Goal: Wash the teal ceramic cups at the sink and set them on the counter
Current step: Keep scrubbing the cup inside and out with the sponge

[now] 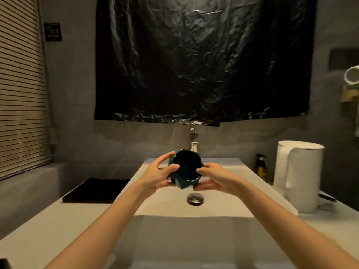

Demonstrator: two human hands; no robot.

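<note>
I look down from the head camera along two bare forearms that reach out over a pale rectangular sink (223,209). Both hands meet on one teal cup (187,176), held in the air above the basin, in front of the faucet (193,141) and above the round metal drain (195,199).

The cup is tilted so that its mouth faces me, and its inside is too dark to read. My left hand (155,176) grips the cup's left side, fingers (165,156) curled over the rim and thumb on the near wall. My right hand (214,178) grips the right side, fingers (202,170) curled onto the edge. The cup hides the fingers behind it, and a greyish blur at its lower left is too smeared for me to identify. I cannot tell whether water is running.

A crinkled black plastic sheet (204,59) hangs on the wall and covers the top of the faucet. On the desk (38,230) to the left lies a flat black tray (97,191). To the right stand a white kettle (299,175) and a small dark pump bottle (261,167). A slatted blind (21,84) fills the left edge, beside a small dark sign (52,31) whose text is illegible. A pale rolled shape is cut off at the right edge.
</note>
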